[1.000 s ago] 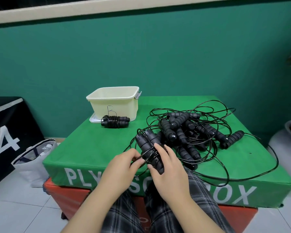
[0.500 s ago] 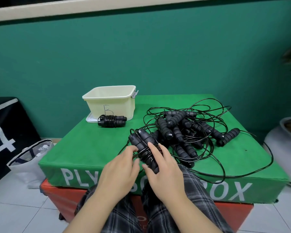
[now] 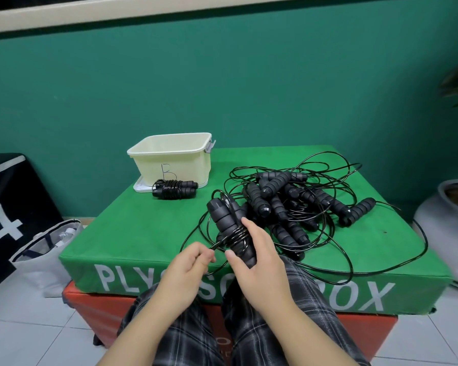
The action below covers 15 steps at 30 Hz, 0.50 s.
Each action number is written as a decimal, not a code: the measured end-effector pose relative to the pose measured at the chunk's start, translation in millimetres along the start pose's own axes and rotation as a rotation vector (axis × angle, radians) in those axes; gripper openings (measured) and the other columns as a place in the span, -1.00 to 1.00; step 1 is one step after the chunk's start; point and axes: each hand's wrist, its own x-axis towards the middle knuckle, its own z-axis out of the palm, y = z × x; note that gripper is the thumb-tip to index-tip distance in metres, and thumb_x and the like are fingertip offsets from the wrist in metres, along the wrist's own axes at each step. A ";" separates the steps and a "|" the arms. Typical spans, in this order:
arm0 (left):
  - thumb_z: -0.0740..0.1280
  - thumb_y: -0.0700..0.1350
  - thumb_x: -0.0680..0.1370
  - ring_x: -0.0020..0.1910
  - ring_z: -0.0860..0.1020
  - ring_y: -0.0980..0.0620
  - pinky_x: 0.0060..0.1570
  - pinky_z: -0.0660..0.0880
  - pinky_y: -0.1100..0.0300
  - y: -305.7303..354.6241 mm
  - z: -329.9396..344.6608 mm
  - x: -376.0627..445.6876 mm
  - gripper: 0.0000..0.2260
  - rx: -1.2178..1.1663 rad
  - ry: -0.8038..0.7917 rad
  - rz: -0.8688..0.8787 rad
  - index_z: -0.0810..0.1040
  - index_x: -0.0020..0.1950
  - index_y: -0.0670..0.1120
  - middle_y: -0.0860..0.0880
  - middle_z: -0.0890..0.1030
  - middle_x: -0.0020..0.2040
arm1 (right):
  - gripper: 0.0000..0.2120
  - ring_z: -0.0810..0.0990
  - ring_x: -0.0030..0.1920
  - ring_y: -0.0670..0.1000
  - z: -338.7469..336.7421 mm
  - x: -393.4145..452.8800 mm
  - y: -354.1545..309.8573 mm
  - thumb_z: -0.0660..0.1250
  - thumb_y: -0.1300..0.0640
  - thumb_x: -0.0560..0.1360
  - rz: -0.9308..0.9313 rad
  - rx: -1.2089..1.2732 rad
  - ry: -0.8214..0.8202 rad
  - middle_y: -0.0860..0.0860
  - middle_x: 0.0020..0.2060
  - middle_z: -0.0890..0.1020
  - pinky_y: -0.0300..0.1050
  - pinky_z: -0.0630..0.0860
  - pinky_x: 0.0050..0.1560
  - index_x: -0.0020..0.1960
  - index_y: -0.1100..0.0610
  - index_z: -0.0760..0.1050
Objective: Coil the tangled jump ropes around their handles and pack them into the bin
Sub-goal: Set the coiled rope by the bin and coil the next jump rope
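My right hand (image 3: pixel 257 257) grips a pair of black foam handles (image 3: pixel 226 221) held side by side over the front of the green box, with several turns of thin black cord wound around their middle. My left hand (image 3: pixel 188 268) pinches the loose cord (image 3: pixel 217 245) just left of the handles. A tangled pile of black jump ropes (image 3: pixel 296 207) lies to the right on the box top. One coiled rope (image 3: pixel 175 189) rests in front of the cream bin (image 3: pixel 169 159) at the back left.
The green plyo box (image 3: pixel 143 233) sits on an orange one (image 3: pixel 90 305). Cord loops trail over the box's front right edge. A white bag (image 3: pixel 43 257) and black board stand at left, a grey pot (image 3: pixel 444 228) at right. My knees are below.
My left hand has drawn back to the left, pulling the cord taut away from the handles. More turns of cord show around the handle pair. The view has shifted slightly.
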 end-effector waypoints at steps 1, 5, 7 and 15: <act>0.20 -0.05 0.60 -0.46 0.28 0.17 -0.37 0.24 0.19 -4.6 -1.4 1.5 -0.79 -0.035 0.003 -0.021 0.48 -0.23 0.01 0.12 0.38 -0.50 | -0.44 0.30 0.28 -0.39 -1.8 0.1 -1.7 0.32 -0.14 0.46 -0.001 0.048 -0.029 -0.47 0.28 0.29 -0.15 0.41 0.28 0.36 -0.41 0.16; 0.20 0.01 0.60 -0.46 0.28 0.16 -0.44 0.24 0.24 -4.9 -3.0 4.0 -0.85 -0.157 0.000 -0.069 0.46 -0.15 0.05 0.10 0.36 -0.43 | -0.45 0.37 0.30 -0.31 -1.0 -2.1 -7.4 0.27 -0.22 0.37 -0.006 0.188 -0.125 -0.45 0.27 0.37 -0.11 0.42 0.29 0.27 -0.55 0.16; 0.13 -0.11 0.63 -0.51 0.27 0.17 -0.52 0.22 0.35 -1.4 -0.4 0.7 -0.88 -0.311 -0.045 -0.105 0.45 0.00 0.03 0.06 0.38 -0.39 | -0.46 0.44 0.26 -0.26 -0.1 -3.2 -8.1 0.28 -0.21 0.37 -0.010 0.232 -0.173 -0.31 0.24 0.50 -0.18 0.40 0.29 0.27 -0.54 0.18; 0.22 0.62 0.08 -0.56 0.21 0.21 -0.53 0.16 0.36 -2.2 -0.9 -2.8 -0.28 -0.374 -0.112 -0.036 0.57 0.09 0.26 0.11 0.24 -0.57 | -0.57 0.57 -0.09 -0.20 -1.1 -4.5 -8.0 0.14 -0.32 0.40 0.022 0.244 -0.263 -0.26 -0.10 0.62 -0.22 0.46 0.00 0.26 -0.42 0.19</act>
